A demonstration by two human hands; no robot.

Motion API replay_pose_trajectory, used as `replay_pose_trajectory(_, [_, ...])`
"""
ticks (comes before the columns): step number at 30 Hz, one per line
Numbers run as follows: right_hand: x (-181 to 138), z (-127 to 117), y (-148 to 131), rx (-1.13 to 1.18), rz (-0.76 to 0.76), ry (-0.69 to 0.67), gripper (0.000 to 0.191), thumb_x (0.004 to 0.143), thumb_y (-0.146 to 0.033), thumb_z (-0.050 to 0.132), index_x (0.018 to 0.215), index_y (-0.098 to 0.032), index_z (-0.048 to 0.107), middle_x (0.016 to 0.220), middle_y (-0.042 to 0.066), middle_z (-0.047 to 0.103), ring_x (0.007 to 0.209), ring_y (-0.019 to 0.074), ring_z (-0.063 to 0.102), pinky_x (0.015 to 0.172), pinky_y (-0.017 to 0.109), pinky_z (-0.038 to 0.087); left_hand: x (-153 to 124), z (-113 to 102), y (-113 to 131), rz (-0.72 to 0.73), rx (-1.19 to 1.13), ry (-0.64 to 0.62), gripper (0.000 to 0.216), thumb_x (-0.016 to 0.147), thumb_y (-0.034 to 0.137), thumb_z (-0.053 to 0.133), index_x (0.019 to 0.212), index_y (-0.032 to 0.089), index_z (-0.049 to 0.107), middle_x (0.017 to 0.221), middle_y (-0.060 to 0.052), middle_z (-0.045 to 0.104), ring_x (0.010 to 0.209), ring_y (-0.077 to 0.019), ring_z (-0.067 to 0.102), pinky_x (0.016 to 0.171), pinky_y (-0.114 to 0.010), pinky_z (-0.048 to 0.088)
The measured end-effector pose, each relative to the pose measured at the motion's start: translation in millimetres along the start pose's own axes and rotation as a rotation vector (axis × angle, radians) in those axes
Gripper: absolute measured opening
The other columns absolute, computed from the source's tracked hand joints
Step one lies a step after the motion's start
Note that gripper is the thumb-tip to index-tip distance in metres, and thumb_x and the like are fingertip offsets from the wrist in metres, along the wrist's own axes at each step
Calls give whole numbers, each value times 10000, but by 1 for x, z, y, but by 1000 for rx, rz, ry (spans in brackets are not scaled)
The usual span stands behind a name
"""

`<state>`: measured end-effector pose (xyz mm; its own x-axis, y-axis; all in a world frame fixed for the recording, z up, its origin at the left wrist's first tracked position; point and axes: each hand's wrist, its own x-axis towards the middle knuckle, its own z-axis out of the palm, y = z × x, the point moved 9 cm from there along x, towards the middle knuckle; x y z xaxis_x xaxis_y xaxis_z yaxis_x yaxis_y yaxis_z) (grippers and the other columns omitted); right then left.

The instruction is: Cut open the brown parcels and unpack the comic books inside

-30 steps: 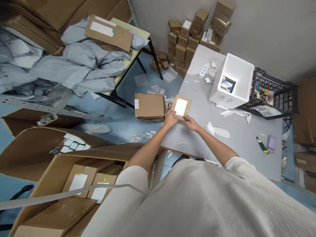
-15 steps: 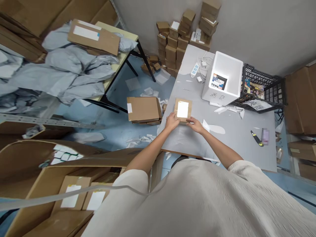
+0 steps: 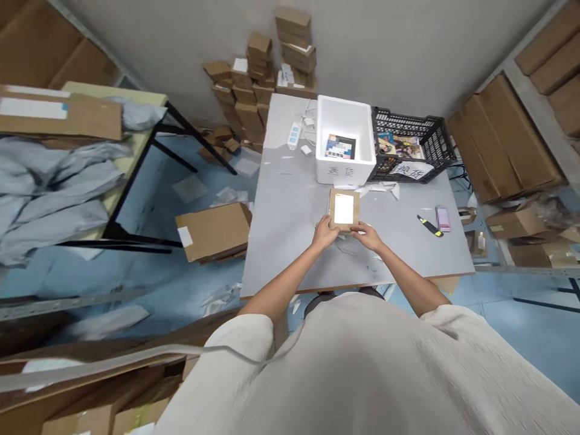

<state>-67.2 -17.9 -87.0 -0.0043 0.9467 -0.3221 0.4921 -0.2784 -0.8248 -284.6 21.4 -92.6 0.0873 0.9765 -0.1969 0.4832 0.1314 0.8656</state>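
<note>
A small brown cardboard box (image 3: 343, 209) with a white label on top lies on the grey table (image 3: 290, 241), just in front of a white foam box (image 3: 345, 140). My left hand (image 3: 324, 232) grips the small box's near left corner, fingers curled on it. At its near right corner my right hand (image 3: 368, 235) holds the edge the same way.
A black crate (image 3: 414, 145) stands right of the foam box. A utility knife (image 3: 428, 225) and a pink item (image 3: 443, 218) lie at the table's right. Small cartons (image 3: 254, 90) pile up at the far wall. A flat carton (image 3: 212, 231) lies on the floor, left.
Both hands have carried the small box from the table's left edge toward its middle, in front of the foam box. My view has swung to the right.
</note>
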Motion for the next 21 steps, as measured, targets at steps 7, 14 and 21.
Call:
replay_pose_trajectory(7, [-16, -101, 72, 7, 20, 73, 228, 887, -387, 862, 1068, -267, 928, 1302, 91, 829, 1369, 336, 752, 1307, 506, 515, -5, 113, 59, 53, 48, -112, 373, 858, 199, 696, 1218, 250, 780, 1423, -80, 724, 1274, -305, 714, 1177, -414, 560])
replay_pose_trajectory(14, [-18, -170, 133, -67, -9, -7, 231, 901, -402, 873, 1097, -289, 921, 1279, 67, 833, 1348, 311, 762, 1287, 505, 542, -14, 206, 81, -36, 38, -147, 309, 873, 193, 669, 1161, 255, 765, 1342, -60, 723, 1253, -271, 705, 1138, -375, 563])
replay_pose_trajectory(21, [-14, -174, 161, -101, -24, -152, 345, 935, -303, 831, 1275, -273, 887, 1528, 97, 749, 1391, 307, 753, 1309, 500, 527, -12, 229, 73, -135, 198, -214, 394, 862, 245, 701, 1249, 231, 776, 1565, -108, 649, 1437, -319, 656, 1271, -428, 488])
